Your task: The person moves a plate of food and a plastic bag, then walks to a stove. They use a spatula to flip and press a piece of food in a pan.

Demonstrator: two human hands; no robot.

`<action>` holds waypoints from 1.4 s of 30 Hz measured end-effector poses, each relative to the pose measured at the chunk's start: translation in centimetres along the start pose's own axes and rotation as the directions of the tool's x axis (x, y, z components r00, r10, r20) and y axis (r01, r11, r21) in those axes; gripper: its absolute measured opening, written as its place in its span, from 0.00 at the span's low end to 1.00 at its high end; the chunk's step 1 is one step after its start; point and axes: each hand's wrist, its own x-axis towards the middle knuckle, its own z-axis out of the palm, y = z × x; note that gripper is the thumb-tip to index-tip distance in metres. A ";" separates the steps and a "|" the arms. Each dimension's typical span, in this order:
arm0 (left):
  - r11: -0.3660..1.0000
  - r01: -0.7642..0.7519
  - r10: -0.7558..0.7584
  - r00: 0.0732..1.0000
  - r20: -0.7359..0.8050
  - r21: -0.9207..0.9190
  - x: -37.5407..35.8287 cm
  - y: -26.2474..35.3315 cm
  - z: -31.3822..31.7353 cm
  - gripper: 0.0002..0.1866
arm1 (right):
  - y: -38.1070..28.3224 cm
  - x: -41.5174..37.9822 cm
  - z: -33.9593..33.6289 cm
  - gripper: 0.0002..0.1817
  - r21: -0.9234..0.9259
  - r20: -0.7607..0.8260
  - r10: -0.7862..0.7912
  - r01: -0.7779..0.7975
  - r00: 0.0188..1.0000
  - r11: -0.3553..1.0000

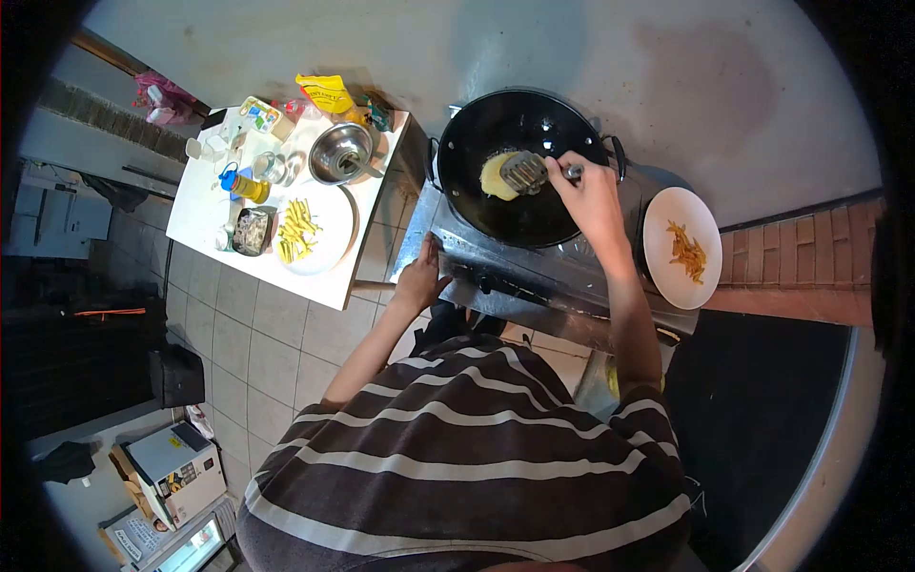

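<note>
My right hand [593,200] is closed around the handle of a slotted spatula [524,173], over the right side of a black wok [467,205]. The spatula's head is down inside the wok, overlapping a pool of yellow oil [496,177] at the bottom. My left hand [422,278] lies at the front left corner of the metal stove [529,276], fingers stretched forward and thumb apart, holding nothing. Right of the wok, a white plate [672,281] carries a small heap of golden fried strips [686,252].
On the white table [324,291] at left, a plate [334,219] holds pale raw strips [297,229]. Near it are a metal bowl [329,173], a blue-capped oil bottle [250,187], jars and a yellow packet [326,92]. The wall [610,57] rises behind the stove.
</note>
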 end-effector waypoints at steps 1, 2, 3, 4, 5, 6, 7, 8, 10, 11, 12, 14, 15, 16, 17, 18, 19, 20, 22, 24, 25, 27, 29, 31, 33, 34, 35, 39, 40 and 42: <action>1.000 -0.004 0.004 1.000 0.010 0.013 0.2 -0.2 -0.2 0.45 | -0.2 0.5 0.2 0.14 -0.024 0.034 0.003 -0.003 0.999 1.000; 1.000 -0.007 0.007 1.000 0.007 0.010 0.3 -0.4 -0.2 0.45 | -0.4 0.9 0.3 0.14 -0.028 0.032 0.001 0.000 0.999 1.000; 1.000 -0.029 0.029 1.000 0.001 0.009 0.3 -0.7 -0.1 0.45 | -0.8 1.2 0.4 0.15 -0.046 0.045 0.044 -0.042 0.998 0.998; 0.999 -0.051 0.051 0.999 -0.003 0.008 0.2 -1.0 0.0 0.46 | -1.1 1.6 0.6 0.16 -0.064 0.057 0.088 -0.084 0.994 0.994; 0.998 -0.057 0.057 0.998 -0.003 0.005 0.1 -1.3 0.1 0.46 | -1.4 1.8 0.8 0.17 -0.083 0.067 0.135 -0.130 0.989 0.988; 0.998 -0.063 0.063 0.998 0.008 -0.007 0.0 -1.2 -0.2 0.46 | -1.5 2.1 1.1 0.17 -0.088 0.061 0.138 -0.132 0.989 0.987; 0.997 -0.068 0.068 0.998 0.017 -0.021 0.1 -1.2 -0.5 0.46 | -1.4 2.4 1.4 0.17 -0.108 0.061 0.140 -0.133 0.988 0.985; 0.998 -0.048 0.050 0.997 0.053 -0.031 0.1 -1.1 -0.7 0.46 | -1.3 2.7 1.6 0.18 -0.129 0.063 0.140 -0.131 0.988 0.983; 0.997 -0.072 0.074 0.996 0.057 -0.035 0.3 -1.5 -1.1 0.46 | -1.5 3.2 1.8 0.17 -0.135 0.059 0.132 -0.123 0.989 0.983; 0.995 -0.091 0.093 0.993 0.068 -0.031 0.1 -1.5 -1.1 0.46 | -1.5 3.2 1.9 0.17 -0.130 0.059 0.129 -0.120 0.990 0.984; 0.996 -0.085 0.088 0.993 0.074 -0.042 -0.1 -1.5 -1.3 0.46 | -1.3 3.2 2.2 0.16 -0.081 0.036 0.097 -0.094 0.995 0.992; 0.994 -0.102 0.104 0.991 0.083 -0.030 -0.2 -1.6 -1.9 0.44 | -1.4 2.8 2.4 0.16 -0.076 0.051 0.088 -0.085 0.995 0.994; 0.994 -0.103 0.105 0.991 0.081 -0.028 -0.3 -1.8 -1.8 0.44 | -1.5 2.8 2.3 0.16 -0.068 0.047 0.071 -0.067 0.996 0.995; 0.993 -0.112 0.113 0.991 0.076 -0.022 -0.2 -2.0 -1.5 0.44 | -1.1 2.7 2.4 0.15 -0.110 0.063 0.091 -0.084 0.994 0.990; 0.993 -0.118 0.119 0.991 0.069 -0.017 0.1 -2.1 -1.2 0.44 | -1.2 2.6 2.3 0.15 -0.110 0.059 0.081 -0.074 0.995 0.991; 0.994 -0.112 0.113 0.992 0.061 -0.017 0.4 -2.1 -0.8 0.44 | -1.5 2.3 2.1 0.16 -0.091 0.048 0.079 -0.075 0.996 0.993; 0.996 -0.080 0.082 0.995 0.061 -0.030 0.4 -2.1 -0.3 0.44 | -1.6 1.8 2.1 0.16 -0.070 0.044 0.080 -0.077 0.996 0.995; 0.998 -0.048 0.051 0.997 0.062 -0.042 0.4 -2.2 0.2 0.44 | -1.2 1.3 1.9 0.16 -0.027 0.009 0.079 -0.079 0.997 0.997; 0.998 -0.008 0.011 0.999 0.043 -0.062 0.2 -1.1 -0.7 0.44 | -0.6 0.2 1.1 0.15 0.040 -0.035 0.145 -0.144 0.989 0.989; 0.996 0.023 -0.021 0.999 0.027 -0.080 0.3 -0.2 -1.3 0.44 | -0.1 -0.9 0.1 0.15 0.121 -0.104 0.260 -0.248 0.960 0.961; 0.998 0.035 -0.034 0.999 0.018 -0.060 0.4 0.1 -1.4 0.44 | 0.1 -1.5 -0.4 0.15 0.124 -0.099 0.262 -0.249 0.960 0.960; 0.998 0.055 -0.055 0.998 0.012 -0.040 0.2 0.7 -0.8 0.44 | 0.5 -2.6 -1.2 0.15 0.161 -0.146 0.299 -0.276 0.943 0.948; 0.996 0.085 -0.085 0.996 -0.011 -0.010 0.2 0.8 -0.3 0.45 | 1.3 -3.0 -1.1 0.15 0.187 -0.151 0.331 -0.302 0.931 0.935; 0.997 0.083 -0.082 0.996 -0.043 0.005 0.1 1.0 0.3 0.44 | 2.6 -3.4 -1.0 0.14 0.213 -0.109 0.327 -0.299 0.939 0.930; 0.994 0.106 -0.107 0.993 -0.057 -0.006 0.0 1.2 0.5 0.43 | 2.8 -3.6 -0.8 0.14 0.268 -0.085 0.353 -0.320 0.932 0.909; 0.994 0.111 -0.111 0.992 -0.060 -0.007 0.1 1.3 0.7 0.43 | 2.7 -3.4 -0.8 0.14 0.316 -0.065 0.368 -0.331 0.927 0.889; 0.994 0.111 -0.112 0.991 -0.074 -0.020 0.1 1.2 0.8 0.42 | 2.9 -3.3 -0.7 0.14 0.316 -0.061 0.364 -0.328 0.929 0.890; 0.991 0.136 -0.136 0.987 -0.090 -0.006 0.4 1.7 0.7 0.42 | 3.9 -3.3 0.0 0.14 0.319 -0.011 0.335 -0.314 0.942 0.894; 0.991 0.134 -0.133 0.987 -0.091 -0.001 0.4 1.7 0.7 0.42 | 4.1 -3.4 0.2 0.13 0.352 0.014 0.334 -0.317 0.943 0.881; 0.991 0.136 -0.136 0.986 -0.096 -0.008 0.3 1.9 0.8 0.42 | 4.5 -3.6 0.7 0.13 0.389 0.058 0.349 -0.343 0.935 0.855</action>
